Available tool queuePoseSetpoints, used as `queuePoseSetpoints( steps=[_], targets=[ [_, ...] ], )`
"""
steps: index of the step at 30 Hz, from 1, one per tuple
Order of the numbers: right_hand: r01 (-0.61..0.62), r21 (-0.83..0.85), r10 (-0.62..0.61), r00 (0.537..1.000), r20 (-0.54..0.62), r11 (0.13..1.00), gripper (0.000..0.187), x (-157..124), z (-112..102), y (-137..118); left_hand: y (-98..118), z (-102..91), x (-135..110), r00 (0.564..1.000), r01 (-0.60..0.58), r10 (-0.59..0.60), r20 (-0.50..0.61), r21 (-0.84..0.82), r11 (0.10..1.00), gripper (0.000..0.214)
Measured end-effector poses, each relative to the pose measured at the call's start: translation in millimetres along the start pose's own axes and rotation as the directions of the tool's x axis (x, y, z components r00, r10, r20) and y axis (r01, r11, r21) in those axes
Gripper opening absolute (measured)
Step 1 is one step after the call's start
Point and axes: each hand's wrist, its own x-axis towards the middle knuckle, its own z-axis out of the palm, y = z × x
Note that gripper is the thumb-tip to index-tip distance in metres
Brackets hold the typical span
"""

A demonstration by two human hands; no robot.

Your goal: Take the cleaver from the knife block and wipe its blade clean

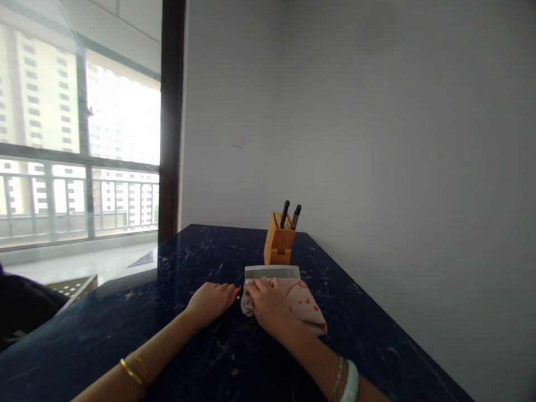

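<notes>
Wrists: nearest the camera, a gold bangle [133,371] circles the left forearm, and a pale bangle [350,383] with a thin chain sits on the right.
Left hand: the left hand [209,302] lies palm down on the dark marble counter [125,324], fingers loosely curled over what seems to be the dark handle of the cleaver; the handle itself is almost wholly hidden, so whether the fingers truly close round it cannot be told.
Right hand: the right hand [267,301] presses flat on a cloth [299,301], fingers bent over its bunched left end, gripping that end against the blade.
Cloth: white with red marks, it spreads rightward from under the hand and covers the near part of the blade.
Cleaver: the broad steel blade [272,272] lies flat on the counter, just beyond both hands; only its far strip shows past the cloth.
Knife block: a wooden knife block [278,244] stands upright just behind the blade, near the wall [377,139], with two dark handles [290,215] sticking up.
Surroundings: a window [79,139] with a railing fills the left side, well apart from the hands.
</notes>
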Motion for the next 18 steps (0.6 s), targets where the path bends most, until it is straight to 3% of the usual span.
queuePoseSetpoints(
  steps=[4,10,14,18],
  targets=[
    [-0.135,0.004,0.135,0.989,-0.056,0.991,0.031,5,-1,11,2,-3.7,0,1.0,0.004,-0.004,-0.015,0.006,1.0,0.041],
    [-0.338,0.015,0.335,0.925,-0.177,0.941,0.031,10,-5,41,7,-5.3,2,0.999,0.02,-0.02,-0.035,0.008,1.0,0.043],
    [-0.305,0.043,0.308,0.933,-0.187,0.951,0.031,14,0,37,7,-4.2,3,0.999,0.01,-0.01,-0.038,0.013,1.0,0.043],
    [-0.151,0.038,0.155,0.975,-0.16,0.988,0.03,18,-1,17,7,-5.5,5,0.999,-0.007,0.007,-0.038,0.019,1.0,0.04]
  ],
)
